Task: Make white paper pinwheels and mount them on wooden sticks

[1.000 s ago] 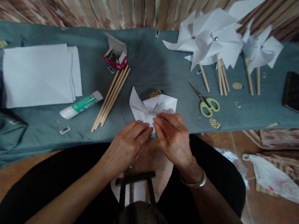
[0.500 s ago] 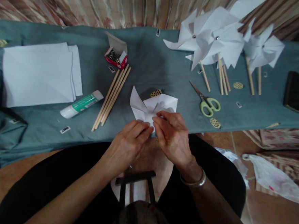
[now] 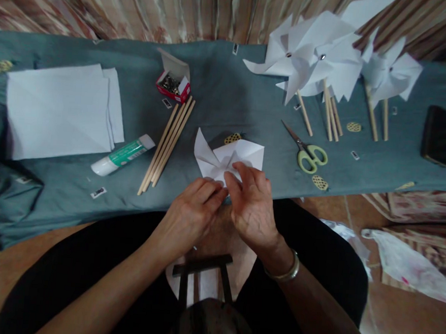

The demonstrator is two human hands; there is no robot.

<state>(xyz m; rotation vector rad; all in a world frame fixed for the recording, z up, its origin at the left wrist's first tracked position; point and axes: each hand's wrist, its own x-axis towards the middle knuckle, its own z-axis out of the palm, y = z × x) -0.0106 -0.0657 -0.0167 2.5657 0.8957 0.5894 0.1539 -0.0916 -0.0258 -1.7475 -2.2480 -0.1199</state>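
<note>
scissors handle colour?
Pale yellow-green handles on the scissors, clearest in the head view.

Dim, soft indoor light; edges bow outward (wide lens), and corners look perhaps slightly blurred.

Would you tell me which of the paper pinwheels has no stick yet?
The folded pinwheel under both hands at the near table edge; the finished pinwheels far right have sticks.

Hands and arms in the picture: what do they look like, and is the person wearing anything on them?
Both forearms are bare, with no sleeves showing. The left hand wears nothing that shows: no ring, watch or glove. The right hand has a smooth, silver-coloured metal bangle round the wrist. No gloves and no markings are visible on either hand.
</note>
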